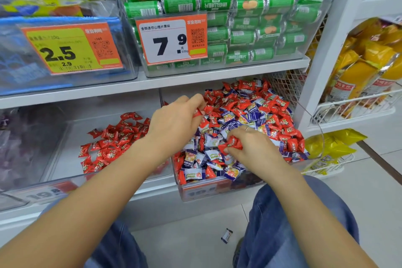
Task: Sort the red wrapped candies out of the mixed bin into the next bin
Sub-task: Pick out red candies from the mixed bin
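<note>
The mixed bin [217, 191] on the lower shelf is heaped with red and blue-white wrapped candies [256, 113]. My left hand [176, 124] reaches over its left side and pinches red candies [199, 113] between curled fingers. My right hand [250, 146] rests on the pile nearer me, gripping a small bunch of red candies [231, 142]. The clear bin to the left [65, 150] holds a spread of red candies [113, 139] only.
A shelf edge [152, 85] runs just above the bins, carrying green snack rolls [217, 0] and price tags. A white wire rack [352, 104] with yellow bags stands at the right. One wrapped candy [226, 235] lies on the floor between my knees.
</note>
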Demonstrator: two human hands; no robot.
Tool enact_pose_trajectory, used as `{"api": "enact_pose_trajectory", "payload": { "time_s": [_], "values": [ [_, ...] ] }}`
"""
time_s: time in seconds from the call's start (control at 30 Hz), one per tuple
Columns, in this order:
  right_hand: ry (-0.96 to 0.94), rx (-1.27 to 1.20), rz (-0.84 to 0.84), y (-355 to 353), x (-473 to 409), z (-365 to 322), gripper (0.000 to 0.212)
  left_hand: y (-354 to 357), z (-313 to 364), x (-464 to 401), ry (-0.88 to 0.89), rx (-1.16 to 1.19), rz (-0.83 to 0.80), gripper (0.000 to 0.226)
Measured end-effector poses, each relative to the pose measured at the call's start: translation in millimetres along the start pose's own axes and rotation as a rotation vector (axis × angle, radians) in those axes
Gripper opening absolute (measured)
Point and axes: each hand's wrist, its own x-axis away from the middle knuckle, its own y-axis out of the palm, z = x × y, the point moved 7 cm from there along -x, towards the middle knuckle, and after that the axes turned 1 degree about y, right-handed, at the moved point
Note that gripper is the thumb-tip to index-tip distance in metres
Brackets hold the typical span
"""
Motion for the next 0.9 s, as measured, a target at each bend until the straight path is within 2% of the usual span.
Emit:
{"api": "enact_pose_trajectory", "payload": {
  "time_s": [0.13, 0.23, 0.4, 0.47, 0.57, 0.63, 0.7, 0.73, 0.8, 0.9],
  "values": [
    [0.071, -0.275, 0.260, -28.3, -2.1, 3.8, 0.027, -16.1, -17.4, 15.5, -0.083, 0.131, 0.081, 0.010],
    [0.057, -0.405, 0.335, -45.4, -1.4, -11.5, 0.027, -22.7, -46.2, 33.0, -0.226, 0.299, 0.097, 0.010],
    [-0.042, -0.597, 0.191, -39.6, -9.9, -89.6, 0.018, -32.1, -123.1, 70.6, -0.470, 0.322, 0.116, 0.012],
    [-0.118, -0.540, 0.140, -28.7, -25.5, -130.0, 0.022, -33.7, -161.3, 85.9, -0.596, 0.333, 0.109, 0.013],
    [-0.192, -0.449, 0.013, 1.2, -56.5, -181.1, 0.024, -33.9, -196.5, 104.4, -0.695, 0.367, 0.100, 0.012],
    [-0.193, -0.442, -0.167, 25.7, -72.5, -201.4, 0.035, -29.9, -210.2, 112.5, -0.747, 0.408, 0.080, 0.014],
    [-0.241, -0.275, -0.314, 43.7, -76.9, -211.3, 0.061, -22.0, -222.5, 119.8, -0.823, 0.549, 0.040, 0.029],
    [-0.269, -0.208, -0.326, 45.6, -75.6, -212.1, 0.065, -18.7, -225.4, 123.4, -0.868, 0.649, 0.015, 0.040],
    [-0.316, -0.187, -0.265, 35.4, -68.4, -208.0, 0.055, -14.8, -230.1, 129.2, -0.929, 0.786, 0.000, 0.050],
    [-0.339, -0.209, -0.154, 10.0, -49.0, -180.5, 0.033, -17.5, -232.8, 128.7, -0.933, 0.760, 0.042, 0.041]
  ]
}}
